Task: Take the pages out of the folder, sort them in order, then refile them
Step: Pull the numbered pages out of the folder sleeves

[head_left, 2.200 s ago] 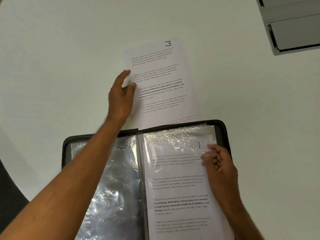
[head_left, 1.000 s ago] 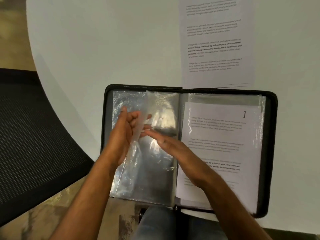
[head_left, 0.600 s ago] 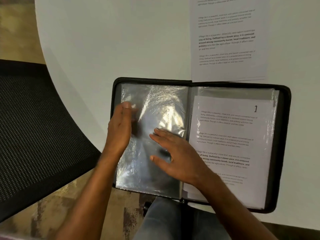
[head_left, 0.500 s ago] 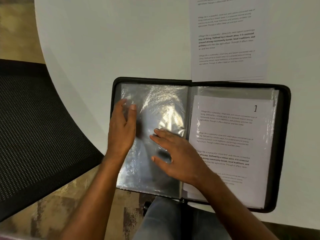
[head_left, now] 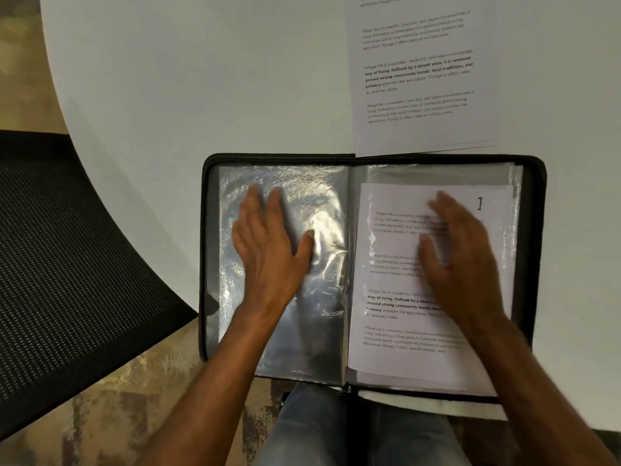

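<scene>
- My left hand (head_left: 268, 250) lies flat, fingers straight, on the empty plastic sleeve (head_left: 302, 196) that makes up the left half of the open folder (head_left: 537, 264).
- My right hand (head_left: 460, 260) is spread, fingers relaxed, over the filed page marked 1 (head_left: 403, 358) in the right half; it is blurred, so I cannot tell whether it presses the page or hovers just above it. Neither hand grips anything.
- The hands are apart, one on each side of the folder's spine.
- The loose pages (head_left: 420, 79) waiting to be refiled lie on the desk (head_left: 201, 79) beyond my right hand, their near edge touching the folder's far rim.
- I judge the step in hand is settling page 1 in its sleeve and flattening the left sleeves before fetching the next sheet.
- To do it well: keep the left palm holding the crinkled plastic flat so it cannot spring back, and stroke the page from the spine outward.
- The page sits a little below the sleeve's top edge and slightly askew; squaring it seems wise.
- The folder's near edge overhangs the desk above my lap, so press lightly.
</scene>
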The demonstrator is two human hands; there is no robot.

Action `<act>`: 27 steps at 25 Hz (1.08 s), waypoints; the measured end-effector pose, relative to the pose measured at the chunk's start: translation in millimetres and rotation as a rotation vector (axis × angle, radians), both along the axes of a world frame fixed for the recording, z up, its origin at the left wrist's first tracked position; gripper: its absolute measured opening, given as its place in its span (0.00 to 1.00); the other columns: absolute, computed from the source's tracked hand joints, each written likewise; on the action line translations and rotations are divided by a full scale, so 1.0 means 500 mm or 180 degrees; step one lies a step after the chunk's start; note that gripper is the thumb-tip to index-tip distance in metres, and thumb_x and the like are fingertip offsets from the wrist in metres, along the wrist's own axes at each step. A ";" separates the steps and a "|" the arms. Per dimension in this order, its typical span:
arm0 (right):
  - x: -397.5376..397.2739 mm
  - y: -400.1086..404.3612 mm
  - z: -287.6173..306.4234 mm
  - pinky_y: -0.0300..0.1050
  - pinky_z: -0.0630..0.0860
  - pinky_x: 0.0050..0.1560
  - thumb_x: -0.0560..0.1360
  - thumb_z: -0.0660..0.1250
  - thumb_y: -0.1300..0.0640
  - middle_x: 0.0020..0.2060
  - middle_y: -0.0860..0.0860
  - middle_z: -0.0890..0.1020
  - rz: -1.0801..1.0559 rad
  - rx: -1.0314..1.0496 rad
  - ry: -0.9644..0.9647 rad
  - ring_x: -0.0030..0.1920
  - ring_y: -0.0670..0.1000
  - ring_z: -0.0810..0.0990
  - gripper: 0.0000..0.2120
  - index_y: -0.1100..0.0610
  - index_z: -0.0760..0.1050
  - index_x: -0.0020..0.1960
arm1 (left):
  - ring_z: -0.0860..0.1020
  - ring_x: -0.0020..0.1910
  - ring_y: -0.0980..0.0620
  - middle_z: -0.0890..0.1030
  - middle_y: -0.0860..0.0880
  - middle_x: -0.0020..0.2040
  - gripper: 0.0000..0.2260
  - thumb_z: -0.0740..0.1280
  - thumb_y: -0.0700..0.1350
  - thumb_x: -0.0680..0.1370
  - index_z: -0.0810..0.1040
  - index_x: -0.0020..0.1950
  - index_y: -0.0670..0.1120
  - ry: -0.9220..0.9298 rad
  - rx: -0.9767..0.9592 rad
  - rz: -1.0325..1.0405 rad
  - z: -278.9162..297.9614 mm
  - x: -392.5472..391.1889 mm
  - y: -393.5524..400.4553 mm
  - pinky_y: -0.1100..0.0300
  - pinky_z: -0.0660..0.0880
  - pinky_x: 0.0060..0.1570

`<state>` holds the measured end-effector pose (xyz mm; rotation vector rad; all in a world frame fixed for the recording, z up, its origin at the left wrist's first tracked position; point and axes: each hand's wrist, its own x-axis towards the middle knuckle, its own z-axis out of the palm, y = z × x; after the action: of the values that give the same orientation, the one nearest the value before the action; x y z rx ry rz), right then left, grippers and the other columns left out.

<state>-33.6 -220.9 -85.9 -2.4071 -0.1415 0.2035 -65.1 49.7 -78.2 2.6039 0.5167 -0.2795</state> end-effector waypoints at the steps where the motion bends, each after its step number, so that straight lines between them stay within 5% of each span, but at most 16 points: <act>1: 0.014 -0.030 -0.007 0.46 0.59 0.80 0.81 0.64 0.54 0.79 0.53 0.66 -0.0103 -0.0156 -0.0102 0.79 0.51 0.63 0.27 0.56 0.65 0.79 | 0.46 0.84 0.44 0.47 0.45 0.85 0.37 0.68 0.57 0.81 0.54 0.85 0.49 -0.0049 -0.0053 -0.0225 -0.002 0.004 -0.021 0.40 0.45 0.80; 3: 0.037 -0.078 -0.017 0.57 0.55 0.81 0.82 0.62 0.48 0.82 0.56 0.59 -0.0300 -0.0566 -0.0115 0.82 0.57 0.56 0.33 0.57 0.58 0.82 | 0.51 0.84 0.43 0.52 0.44 0.85 0.34 0.68 0.56 0.82 0.58 0.83 0.48 -0.0136 -0.0142 -0.0674 -0.008 0.014 -0.060 0.40 0.50 0.81; 6: 0.057 -0.112 -0.029 0.60 0.48 0.81 0.82 0.57 0.38 0.84 0.56 0.49 -0.0502 -0.1097 0.0178 0.83 0.60 0.44 0.38 0.53 0.49 0.84 | 0.53 0.83 0.45 0.55 0.45 0.84 0.30 0.65 0.56 0.84 0.59 0.83 0.49 -0.0140 -0.0381 -0.1062 -0.013 0.042 -0.110 0.43 0.50 0.81; 11: 0.054 -0.101 -0.049 0.63 0.49 0.80 0.87 0.54 0.43 0.84 0.58 0.48 -0.0322 -0.1532 -0.0132 0.83 0.65 0.44 0.28 0.52 0.57 0.83 | 0.56 0.82 0.44 0.58 0.44 0.83 0.29 0.64 0.54 0.84 0.62 0.82 0.47 -0.0302 -0.0364 -0.1233 -0.013 0.118 -0.153 0.46 0.50 0.79; 16: 0.053 -0.096 -0.055 0.62 0.56 0.78 0.86 0.59 0.48 0.82 0.56 0.59 -0.0426 -0.1211 -0.0357 0.82 0.64 0.52 0.20 0.50 0.71 0.77 | 0.64 0.77 0.41 0.68 0.42 0.78 0.21 0.66 0.50 0.82 0.74 0.76 0.49 -0.0572 -0.0246 -0.1440 -0.016 0.195 -0.177 0.42 0.59 0.73; 22: 0.044 -0.088 -0.031 0.64 0.63 0.75 0.85 0.63 0.51 0.79 0.55 0.66 -0.0560 -0.0548 -0.0591 0.79 0.61 0.62 0.17 0.50 0.78 0.72 | 0.72 0.65 0.46 0.77 0.47 0.64 0.07 0.69 0.47 0.82 0.84 0.58 0.51 -0.0935 -0.0251 -0.1547 -0.016 0.222 -0.183 0.50 0.62 0.61; 27: 0.033 -0.066 0.019 0.38 0.67 0.73 0.82 0.66 0.62 0.73 0.57 0.70 -0.1051 0.0481 -0.0307 0.73 0.49 0.69 0.26 0.59 0.65 0.79 | 0.76 0.56 0.50 0.80 0.52 0.54 0.08 0.66 0.44 0.83 0.84 0.57 0.51 -0.0914 -0.0477 -0.1711 -0.003 0.216 -0.168 0.54 0.60 0.57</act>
<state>-17.2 -253.9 -76.5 -2.2500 0.1904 -0.0734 42.9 -34.2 -79.9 2.5291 -0.2993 -0.1031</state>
